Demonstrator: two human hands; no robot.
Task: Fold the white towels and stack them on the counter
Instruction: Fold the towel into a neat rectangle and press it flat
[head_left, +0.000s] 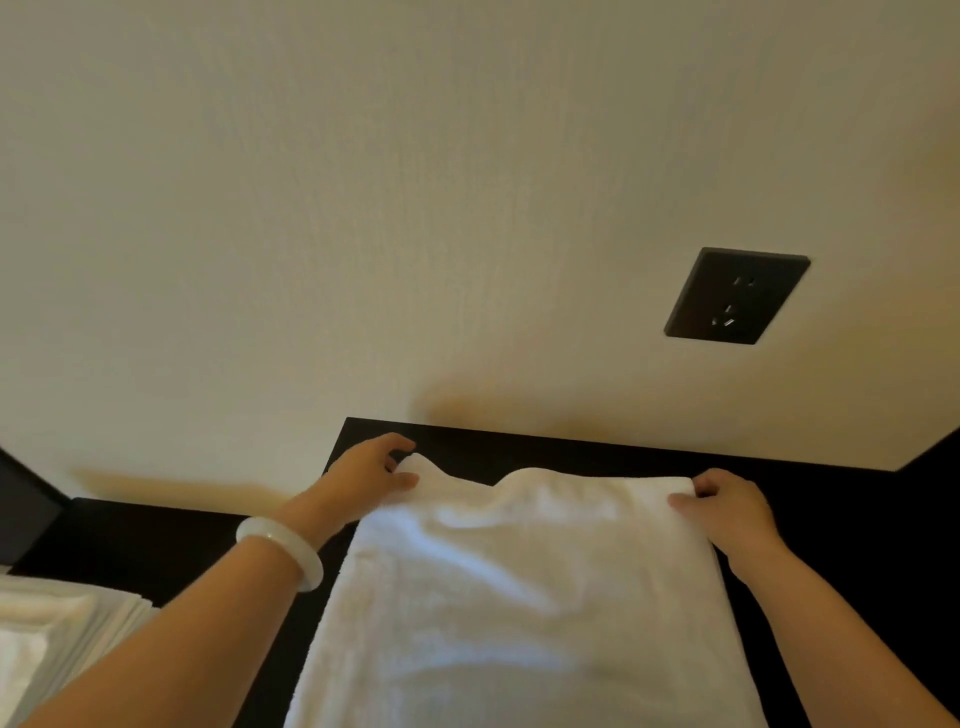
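The left hand (371, 467) and right hand (727, 506) pinch the towel (519, 597) by its far corners, at eleven and one o'clock; hold that edge taut and level for a square fold.

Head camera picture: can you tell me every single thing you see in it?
towel: one, white, spread on the counter in the middle
towel stack: one pile, white, folded, bottom left; number of towels cannot be told
counter: one, black, against the wall
wall: one, cream, behind the counter
socket: one, dark, on the wall at the right
bracelet: one, pale white, on the left wrist
left hand: one, pinches the towel's far left corner
right hand: one, pinches the towel's far right corner
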